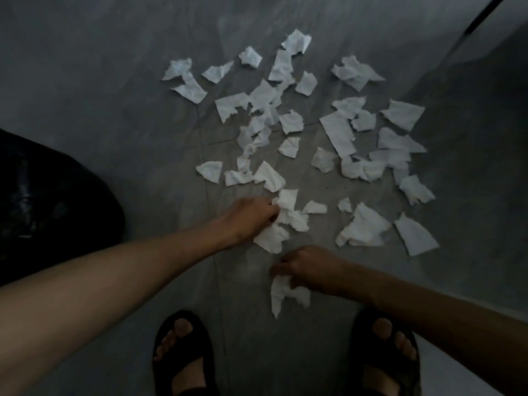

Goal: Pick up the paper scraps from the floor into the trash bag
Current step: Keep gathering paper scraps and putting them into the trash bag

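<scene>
Several torn white paper scraps [337,132] lie scattered over the grey floor ahead of me. My left hand [248,218] reaches to the near edge of the pile, and its fingers close around a bunch of scraps [285,221]. My right hand [305,267] hovers lower and nearer to me, pinching a long white scrap [281,295] that hangs down from its fingers. The black trash bag [51,201] sits on the floor at the left, beside my left forearm.
My two feet in black sandals, the left [183,352] and the right [385,355], stand at the bottom of the view. A white wall or door edge with a dark strip [483,15] runs at the upper right. The grey floor [114,81] is tiled.
</scene>
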Available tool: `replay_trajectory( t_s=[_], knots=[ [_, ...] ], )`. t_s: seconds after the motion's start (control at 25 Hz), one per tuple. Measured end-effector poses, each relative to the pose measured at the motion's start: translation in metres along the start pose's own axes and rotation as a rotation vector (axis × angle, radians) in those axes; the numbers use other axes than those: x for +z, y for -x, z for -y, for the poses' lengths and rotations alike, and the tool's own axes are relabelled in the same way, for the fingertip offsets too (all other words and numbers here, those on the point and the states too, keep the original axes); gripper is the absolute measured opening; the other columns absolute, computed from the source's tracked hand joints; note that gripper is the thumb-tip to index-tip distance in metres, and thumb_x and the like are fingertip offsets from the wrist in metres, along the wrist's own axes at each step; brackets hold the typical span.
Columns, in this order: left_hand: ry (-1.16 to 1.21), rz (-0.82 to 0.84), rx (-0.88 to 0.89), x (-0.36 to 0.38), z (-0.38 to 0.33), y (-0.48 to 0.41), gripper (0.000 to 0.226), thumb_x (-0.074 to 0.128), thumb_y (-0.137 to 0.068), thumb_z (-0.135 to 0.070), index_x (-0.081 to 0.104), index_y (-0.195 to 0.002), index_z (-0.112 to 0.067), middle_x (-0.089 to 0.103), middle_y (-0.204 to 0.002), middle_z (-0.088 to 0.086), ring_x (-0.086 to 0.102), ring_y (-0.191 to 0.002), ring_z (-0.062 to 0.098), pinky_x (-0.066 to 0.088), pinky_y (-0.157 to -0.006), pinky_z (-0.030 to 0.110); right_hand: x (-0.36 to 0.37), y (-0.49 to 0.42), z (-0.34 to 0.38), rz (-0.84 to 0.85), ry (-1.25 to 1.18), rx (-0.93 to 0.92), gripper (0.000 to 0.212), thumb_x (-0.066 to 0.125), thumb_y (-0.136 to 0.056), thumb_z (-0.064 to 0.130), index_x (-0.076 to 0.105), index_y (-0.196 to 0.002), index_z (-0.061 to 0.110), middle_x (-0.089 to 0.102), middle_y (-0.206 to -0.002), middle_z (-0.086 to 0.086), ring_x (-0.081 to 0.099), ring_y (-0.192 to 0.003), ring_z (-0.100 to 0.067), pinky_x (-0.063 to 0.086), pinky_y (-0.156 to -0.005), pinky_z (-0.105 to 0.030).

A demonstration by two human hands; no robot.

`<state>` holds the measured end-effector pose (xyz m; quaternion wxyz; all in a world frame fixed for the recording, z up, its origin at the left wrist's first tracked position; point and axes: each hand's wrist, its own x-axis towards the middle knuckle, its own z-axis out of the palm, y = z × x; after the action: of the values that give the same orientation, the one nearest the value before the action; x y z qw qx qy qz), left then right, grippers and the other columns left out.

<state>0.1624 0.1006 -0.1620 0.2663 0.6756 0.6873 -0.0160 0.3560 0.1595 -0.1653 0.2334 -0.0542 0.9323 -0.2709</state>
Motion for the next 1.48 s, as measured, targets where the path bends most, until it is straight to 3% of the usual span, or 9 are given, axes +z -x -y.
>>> replay_trajectory(
  t_s=[0.2, 0.32, 0.52, 0.72, 0.84, 1.0, 1.24, 1.4, 1.48],
  knots=[
    [-0.02, -0.024, -0.019, 0.007, 0.0, 0.013, 0.026, 0.058, -0.084, -0.028, 0.055, -0.107, -0.017, 0.057, -0.112, 0.009, 0.058, -0.096, 0.028, 0.048, -0.069, 0.037, 0.001, -0.012, -0.007, -0.037, 0.101, -0.061, 0.019, 0.051, -0.09, 0.015, 0.06, -0.106, 0.018, 0.061, -0.11, -0.007, 0.06, -0.097, -0.025, 0.048, -0.075, -0.037],
    [-0.048, 0.023, -0.007, 0.012, 0.005, 0.016, 0.044, 0.068, -0.078, -0.034, 0.049, -0.115, -0.023, 0.05, -0.12, 0.005, 0.055, -0.099, 0.024, 0.05, -0.072, 0.036, -0.003, 0.009, -0.022, -0.129, -0.014, 0.037, 0.015, 0.053, -0.09, 0.021, 0.06, -0.102, 0.018, 0.058, -0.112, -0.006, 0.059, -0.097, -0.022, 0.049, -0.074, -0.035],
    [0.181, -0.039, -0.05, 0.02, 0.005, 0.014, 0.022, 0.068, -0.081, -0.023, 0.06, -0.1, -0.015, 0.058, -0.104, 0.008, 0.058, -0.089, 0.026, 0.036, -0.066, 0.026, -0.039, 0.034, -0.049, -0.39, -0.34, 0.338, 0.012, 0.068, -0.081, 0.021, 0.065, -0.093, 0.02, 0.059, -0.098, 0.0, 0.059, -0.083, -0.017, 0.044, -0.069, -0.027],
    [0.192, -0.084, 0.018, 0.011, 0.005, 0.02, 0.014, 0.065, -0.085, -0.018, 0.065, -0.091, -0.006, 0.061, -0.097, 0.015, 0.06, -0.084, 0.029, 0.045, -0.068, 0.034, -0.056, 0.036, -0.064, -0.658, -0.592, 0.599, 0.007, 0.068, -0.083, 0.023, 0.063, -0.087, 0.022, 0.057, -0.072, 0.009, 0.05, -0.064, 0.0, 0.036, -0.054, -0.01],
    [0.184, -0.137, 0.047, -0.011, 0.003, 0.023, 0.011, 0.066, -0.083, -0.016, 0.064, -0.088, -0.006, 0.061, -0.094, 0.012, 0.059, -0.081, 0.024, 0.047, -0.068, 0.036, -0.055, 0.029, -0.062, -0.685, -0.651, 0.651, 0.009, 0.068, -0.083, 0.024, 0.063, -0.088, 0.018, 0.054, -0.067, 0.012, 0.048, -0.06, 0.0, 0.033, -0.052, -0.012],
    [0.195, -0.196, 0.028, -0.078, 0.005, 0.027, 0.003, 0.066, -0.082, -0.011, 0.064, -0.083, -0.009, 0.066, -0.081, 0.006, 0.057, -0.072, 0.013, 0.047, -0.065, 0.032, -0.064, 0.008, -0.051, -0.695, -0.804, 0.649, 0.006, 0.067, -0.084, 0.025, 0.063, -0.087, 0.022, 0.062, -0.076, 0.002, 0.056, -0.067, -0.01, 0.04, -0.056, -0.022],
    [0.223, -0.32, -0.161, -0.192, 0.014, 0.067, 0.013, 0.07, -0.077, -0.014, 0.068, -0.088, -0.021, 0.062, -0.069, -0.015, 0.057, -0.059, -0.01, 0.039, -0.057, 0.003, -0.126, -0.03, -0.021, -0.771, -1.012, 0.54, 0.006, 0.067, -0.083, 0.024, 0.065, -0.087, 0.019, 0.061, -0.074, -0.003, 0.058, -0.064, -0.013, 0.045, -0.047, -0.018],
    [0.345, -0.541, -0.3, -0.231, 0.031, 0.115, 0.01, 0.073, -0.076, -0.015, 0.07, -0.082, -0.022, 0.068, -0.063, -0.008, 0.062, -0.054, 0.0, 0.044, -0.058, 0.009, -0.18, -0.046, 0.005, -0.686, -0.9, 0.417, 0.003, 0.066, -0.084, 0.025, 0.063, -0.082, 0.024, 0.061, -0.072, -0.001, 0.054, -0.056, 0.0, 0.042, -0.047, -0.016],
    [0.448, -0.633, -0.382, -0.235, 0.041, 0.138, 0.01, 0.074, -0.077, -0.014, 0.07, -0.082, -0.021, 0.07, -0.068, -0.002, 0.066, -0.058, 0.008, 0.051, -0.065, 0.022, -0.205, -0.052, 0.018, -0.624, -0.819, 0.351, 0.002, 0.066, -0.084, 0.023, 0.064, -0.084, 0.023, 0.061, -0.068, 0.003, 0.053, -0.049, 0.004, 0.04, -0.042, -0.011]
  ],
)
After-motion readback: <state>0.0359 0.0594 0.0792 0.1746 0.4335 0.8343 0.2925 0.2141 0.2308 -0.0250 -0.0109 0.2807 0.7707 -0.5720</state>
